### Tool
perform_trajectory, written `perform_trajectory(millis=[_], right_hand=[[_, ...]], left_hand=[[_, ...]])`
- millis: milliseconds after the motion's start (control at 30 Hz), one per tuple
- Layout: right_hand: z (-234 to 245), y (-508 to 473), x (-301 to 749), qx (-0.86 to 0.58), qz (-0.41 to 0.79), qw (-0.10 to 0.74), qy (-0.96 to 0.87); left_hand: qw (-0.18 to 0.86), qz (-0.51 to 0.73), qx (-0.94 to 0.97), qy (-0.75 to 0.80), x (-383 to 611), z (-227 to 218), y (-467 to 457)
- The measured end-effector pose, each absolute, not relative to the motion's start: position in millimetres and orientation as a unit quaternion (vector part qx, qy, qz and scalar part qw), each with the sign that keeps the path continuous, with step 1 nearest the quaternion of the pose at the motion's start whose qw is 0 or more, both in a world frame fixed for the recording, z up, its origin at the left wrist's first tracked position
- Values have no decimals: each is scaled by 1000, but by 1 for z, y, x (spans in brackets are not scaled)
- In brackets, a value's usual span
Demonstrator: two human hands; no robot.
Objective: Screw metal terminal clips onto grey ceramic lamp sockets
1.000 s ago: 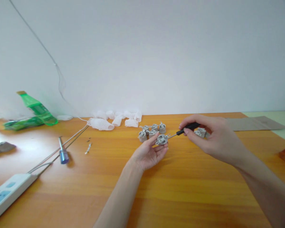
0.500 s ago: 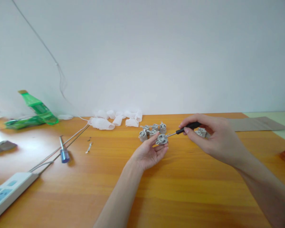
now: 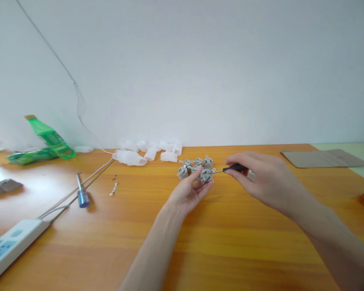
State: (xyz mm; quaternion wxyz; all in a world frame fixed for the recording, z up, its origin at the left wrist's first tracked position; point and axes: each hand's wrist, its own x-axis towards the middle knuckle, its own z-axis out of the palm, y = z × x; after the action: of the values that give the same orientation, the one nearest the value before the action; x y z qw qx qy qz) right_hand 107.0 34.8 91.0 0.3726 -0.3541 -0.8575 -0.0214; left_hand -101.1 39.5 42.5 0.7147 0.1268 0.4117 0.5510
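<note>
Between the thumb and fingers of my left hand (image 3: 186, 196) is a small round grey part (image 3: 205, 175) with metal terminals, perhaps a lamp socket; its exact kind I cannot tell. My right hand (image 3: 265, 178) grips the black handle of a screwdriver (image 3: 235, 167). The shaft points left, and its tip meets the grey part's right side at a metal tab. Just behind my left hand, several similar grey parts (image 3: 197, 161) stand in a cluster on the table. Another grey part is mostly hidden behind my right fingers.
White foam netting (image 3: 130, 157) lies along the wall. On the left are green bottles (image 3: 50, 139), a blue-handled screwdriver (image 3: 83, 198), a small metal strip (image 3: 114, 188), cables and a power strip (image 3: 18, 238). A flat brown sheet (image 3: 324, 158) lies at the back right.
The grey part in my left hand has tilted, its face turning away to the right. My right hand has shifted slightly left and down with the screwdriver, closer to the part.
</note>
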Motion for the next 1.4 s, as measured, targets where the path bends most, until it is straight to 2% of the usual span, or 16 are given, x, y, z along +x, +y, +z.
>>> perform_trajectory(millis=[133,333,533,667,767,867,1033,1133,1300,1400], right_hand=[[79,40,100,-386,-18,346,-855],[71,43,93,-336,79,393,-853],[59,48,95,-421,122,427,-791],[57,49,95,-377,175,449,-791],[59,47,94,-386,163,463,-781],[60,45,93,-433,127,440,-776],[59,48,93,-371,152,449,-799],[60,47,93,-384,156,463,-784],[62,44,91,-428,151,416,-788],[60,46,91,-387,174,450,-786]], left_hand=[[688,579,159,409,-102,43,41],[661,598,195,410,-105,42,44],[648,597,233,412,-104,45,43],[638,606,233,414,-104,48,42],[636,609,242,407,-103,50,41],[631,610,252,408,-103,51,40],[622,618,254,409,-103,52,39],[622,619,256,406,-103,51,39],[619,620,261,406,-105,50,40],[619,618,260,409,-105,50,40]])
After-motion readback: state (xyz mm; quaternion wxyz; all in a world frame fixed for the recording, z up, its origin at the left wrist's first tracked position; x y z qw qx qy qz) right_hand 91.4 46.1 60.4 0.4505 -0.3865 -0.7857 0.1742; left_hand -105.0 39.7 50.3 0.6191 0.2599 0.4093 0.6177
